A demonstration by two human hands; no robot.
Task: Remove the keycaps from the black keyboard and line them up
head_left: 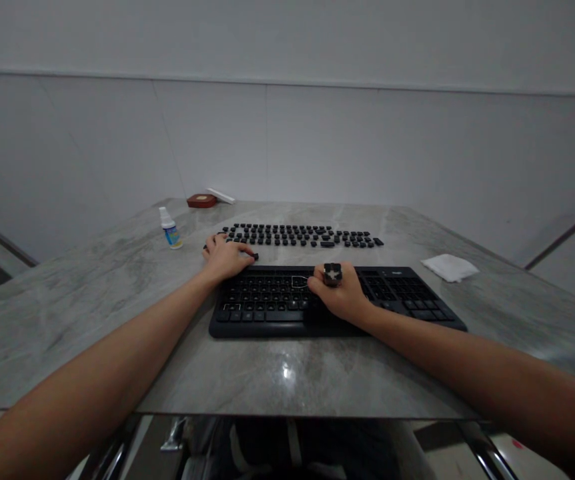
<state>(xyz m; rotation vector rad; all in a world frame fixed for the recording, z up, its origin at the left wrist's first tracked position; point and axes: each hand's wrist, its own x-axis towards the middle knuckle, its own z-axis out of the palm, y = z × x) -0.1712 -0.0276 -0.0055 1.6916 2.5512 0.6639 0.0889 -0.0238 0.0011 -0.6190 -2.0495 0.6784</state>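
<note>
My left hand rests palm down on the table with its fingers apart, at the left end of the loose black keycaps. Beside its thumb tip lies a single dark keycap; whether they touch I cannot tell. My right hand is closed over the middle of the black keyboard, around what looks like a keycap puller. Its dark square end shows a pale cross, and a thin wire loop sticks out left past my thumb. Part of the keyboard is hidden under this hand.
The loose keycaps lie in rows behind the keyboard. A small spray bottle stands at the left, with a reddish-brown case and a thin white object farther back. To the right lies a folded white cloth. A wall rises behind the marbled table.
</note>
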